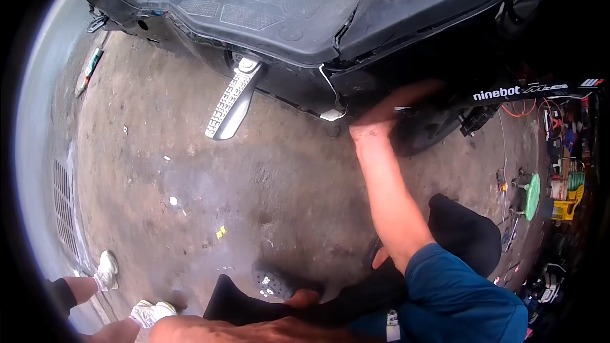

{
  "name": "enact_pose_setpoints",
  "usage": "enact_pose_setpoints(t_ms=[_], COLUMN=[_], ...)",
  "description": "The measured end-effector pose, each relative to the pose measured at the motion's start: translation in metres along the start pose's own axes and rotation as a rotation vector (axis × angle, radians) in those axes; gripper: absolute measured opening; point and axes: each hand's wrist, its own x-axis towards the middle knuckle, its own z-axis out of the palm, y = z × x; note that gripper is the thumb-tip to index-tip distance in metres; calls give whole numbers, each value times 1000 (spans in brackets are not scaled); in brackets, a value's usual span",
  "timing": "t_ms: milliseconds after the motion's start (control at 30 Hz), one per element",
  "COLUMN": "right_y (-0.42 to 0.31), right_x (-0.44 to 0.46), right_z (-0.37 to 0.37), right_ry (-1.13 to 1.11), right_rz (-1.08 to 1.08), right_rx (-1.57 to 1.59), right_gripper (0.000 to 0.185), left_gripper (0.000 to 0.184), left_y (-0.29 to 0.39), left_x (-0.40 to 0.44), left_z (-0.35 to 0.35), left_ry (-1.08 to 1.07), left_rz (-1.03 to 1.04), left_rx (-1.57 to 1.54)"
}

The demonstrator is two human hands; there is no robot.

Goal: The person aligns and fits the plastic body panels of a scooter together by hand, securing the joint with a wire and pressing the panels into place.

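A black scooter (pixel 267 38) with a textured footboard takes up the top of the view. My right arm, in a blue sleeve, reaches up to its lower side. My right hand (pixel 403 103) is in dark shadow beside the wheel (pixel 422 133), and its fingers are blurred and hidden. What it touches or holds does not show. Near my wrist, a white connector (pixel 332 114) hangs on a thin white wire below the body panel. A silver footpeg (pixel 232 101) sticks out further left. Along the bottom edge lies bare skin, probably my left arm; my left hand is not visible.
A black bar marked "ninebot" (pixel 499 94) runs at the right. Another person's white shoes (pixel 152 312) stand at lower left. A green stool (pixel 532 197) and a yellow plastic item (pixel 565 208) are at the right. A tube (pixel 92 67) lies on the concrete floor (pixel 146 152).
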Motion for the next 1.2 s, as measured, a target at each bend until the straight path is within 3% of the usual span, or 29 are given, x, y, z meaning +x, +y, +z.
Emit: enact_pose_setpoints(t_ms=[100,467,533,600,667,700,767,867,1067,1200], right_y=[-9,0,-2,-8,-23,-21,-20,-18,-39,-46], right_x=[2,-26,-26,-23,-27,-20,-20,-18,-28,-29], right_z=[2,33,37,42,52,48,48,31,62,68], right_ry=[-28,117,137,161,160,25,37,9,24,-51], right_rz=[191,-144,-175,-190,-169,-225,-228,-211,-69,-43], right_rx=[191,75,71,62,86,121,185,50,181,229], right_gripper=[67,62,62,61,60,58,56,61,62,61], left_gripper=[41,43,44,44,43,44,45,47,50,44], left_y=[-1,12,17,-5,-62,-85,-118,-142,-153,-155], left_x=[6,31,35,45,57,61,71,93,99,114], left_z=[3,26,32,17,-35,-58,-90,-98,-109,-96], left_ry=[0,78,245,661,972,1024,1115,1209,1254,1378], left_rz=[-52,-373,-505,-571,-488,-402,-246,-95,-8,68], left_rx=[-4,-20,-36,87,298,276,177,2,-271,-13])
